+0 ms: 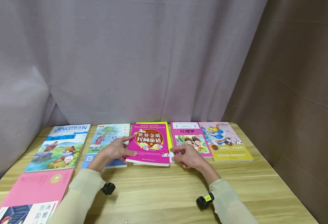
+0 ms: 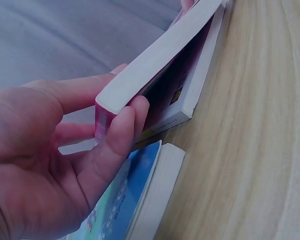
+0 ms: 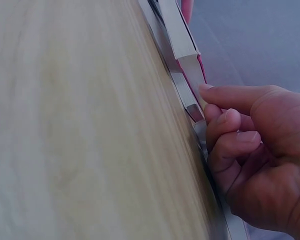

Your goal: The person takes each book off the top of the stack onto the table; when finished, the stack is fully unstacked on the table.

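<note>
A magenta paperback (image 1: pixel 152 155) with Chinese lettering lies tilted over a yellow-edged book (image 1: pixel 169 137), its near edge raised. My left hand (image 1: pixel 116 151) pinches its near left corner. In the left wrist view, the thumb lies along the top of that book (image 2: pixel 155 55) and fingers curl underneath. My right hand (image 1: pixel 188 157) is at the right edge with curled fingers. The right wrist view puts the thumb tip against or just beside the cover edge; whether it pinches is unclear. A dark gap separates the magenta book from the lower book (image 2: pixel 190 95).
A blue-and-green picture book (image 1: pixel 97 140) lies left, a pink book (image 1: pixel 187 132) right, and a pink-and-yellow book (image 1: pixel 228 141) farther right. Two more, the landscape-covered book (image 1: pixel 58 147) and a large pink book (image 1: pixel 37 186), lie along the left of the wooden table (image 1: pixel 158 196). A curtain (image 1: pixel 138 62) hangs behind.
</note>
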`<move>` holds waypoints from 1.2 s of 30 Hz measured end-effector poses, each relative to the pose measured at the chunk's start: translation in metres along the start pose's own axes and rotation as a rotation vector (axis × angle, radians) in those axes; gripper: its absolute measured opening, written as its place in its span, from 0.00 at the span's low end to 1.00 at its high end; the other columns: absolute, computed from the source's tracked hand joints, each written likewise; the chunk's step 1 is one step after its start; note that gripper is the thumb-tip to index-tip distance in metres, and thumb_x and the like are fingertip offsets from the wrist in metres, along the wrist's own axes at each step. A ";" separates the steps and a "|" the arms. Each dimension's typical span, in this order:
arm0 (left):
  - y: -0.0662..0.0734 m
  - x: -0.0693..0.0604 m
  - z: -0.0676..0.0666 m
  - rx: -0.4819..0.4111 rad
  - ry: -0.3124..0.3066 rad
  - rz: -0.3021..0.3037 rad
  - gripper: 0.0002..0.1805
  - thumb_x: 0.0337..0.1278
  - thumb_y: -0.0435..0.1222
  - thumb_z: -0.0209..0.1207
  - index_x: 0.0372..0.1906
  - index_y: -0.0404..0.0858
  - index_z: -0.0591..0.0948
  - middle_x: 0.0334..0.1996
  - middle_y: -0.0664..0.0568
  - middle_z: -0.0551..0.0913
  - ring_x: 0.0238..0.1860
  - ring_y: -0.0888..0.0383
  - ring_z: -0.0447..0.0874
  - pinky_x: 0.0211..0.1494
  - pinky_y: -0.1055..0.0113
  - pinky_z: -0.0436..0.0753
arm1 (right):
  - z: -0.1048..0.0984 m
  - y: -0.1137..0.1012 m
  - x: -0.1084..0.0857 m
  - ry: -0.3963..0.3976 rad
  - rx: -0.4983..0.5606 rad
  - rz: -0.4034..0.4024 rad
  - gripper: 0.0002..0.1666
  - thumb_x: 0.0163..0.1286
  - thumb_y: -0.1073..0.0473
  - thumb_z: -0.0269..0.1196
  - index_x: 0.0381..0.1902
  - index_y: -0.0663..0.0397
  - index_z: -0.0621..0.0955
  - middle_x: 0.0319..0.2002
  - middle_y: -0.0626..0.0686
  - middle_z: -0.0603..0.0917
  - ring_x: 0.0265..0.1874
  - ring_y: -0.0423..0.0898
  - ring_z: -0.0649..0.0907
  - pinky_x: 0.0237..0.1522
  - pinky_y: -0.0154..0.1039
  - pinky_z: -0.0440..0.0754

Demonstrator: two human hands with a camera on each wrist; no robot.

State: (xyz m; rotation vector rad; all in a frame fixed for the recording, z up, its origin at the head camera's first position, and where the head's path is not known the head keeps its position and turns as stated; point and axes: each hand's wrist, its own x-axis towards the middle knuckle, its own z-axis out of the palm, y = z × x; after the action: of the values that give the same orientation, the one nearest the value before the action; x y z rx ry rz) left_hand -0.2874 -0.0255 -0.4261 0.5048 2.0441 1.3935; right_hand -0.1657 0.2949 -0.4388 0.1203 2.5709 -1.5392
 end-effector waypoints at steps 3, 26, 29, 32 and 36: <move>-0.003 0.000 0.002 -0.007 -0.004 0.002 0.52 0.65 0.34 0.71 0.86 0.41 0.53 0.39 0.41 0.81 0.27 0.58 0.85 0.28 0.64 0.89 | 0.003 0.000 0.001 0.018 -0.028 0.016 0.26 0.68 0.63 0.71 0.65 0.56 0.85 0.20 0.47 0.71 0.11 0.39 0.68 0.13 0.30 0.63; -0.013 -0.009 0.011 -0.313 0.038 0.045 0.57 0.69 0.26 0.65 0.88 0.52 0.41 0.47 0.41 0.80 0.41 0.53 0.91 0.49 0.55 0.93 | 0.008 0.000 0.003 0.026 -0.062 -0.018 0.27 0.67 0.65 0.72 0.64 0.59 0.85 0.15 0.46 0.69 0.09 0.40 0.68 0.13 0.31 0.63; -0.009 -0.013 0.010 -0.334 0.035 0.080 0.57 0.68 0.25 0.64 0.88 0.53 0.42 0.46 0.44 0.78 0.42 0.54 0.90 0.48 0.56 0.93 | 0.008 0.000 0.002 0.025 -0.062 -0.020 0.27 0.67 0.65 0.72 0.64 0.59 0.85 0.15 0.47 0.69 0.09 0.41 0.68 0.13 0.32 0.64; -0.004 -0.018 0.008 -0.348 0.038 0.116 0.57 0.68 0.24 0.64 0.88 0.53 0.43 0.43 0.46 0.76 0.42 0.56 0.88 0.47 0.59 0.93 | 0.007 -0.001 0.001 0.030 -0.062 -0.010 0.26 0.67 0.64 0.73 0.63 0.58 0.85 0.15 0.47 0.69 0.10 0.41 0.68 0.14 0.32 0.63; 0.002 -0.026 0.004 -0.370 0.042 0.164 0.56 0.68 0.23 0.63 0.88 0.52 0.43 0.43 0.46 0.76 0.41 0.56 0.88 0.46 0.61 0.93 | 0.007 -0.002 0.001 0.046 -0.073 0.007 0.25 0.68 0.63 0.73 0.62 0.56 0.86 0.15 0.47 0.68 0.09 0.41 0.67 0.13 0.31 0.62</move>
State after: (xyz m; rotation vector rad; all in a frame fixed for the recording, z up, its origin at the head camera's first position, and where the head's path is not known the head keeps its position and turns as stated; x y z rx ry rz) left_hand -0.2650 -0.0377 -0.4183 0.4908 1.7479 1.8439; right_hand -0.1666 0.2883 -0.4405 0.1585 2.6559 -1.4543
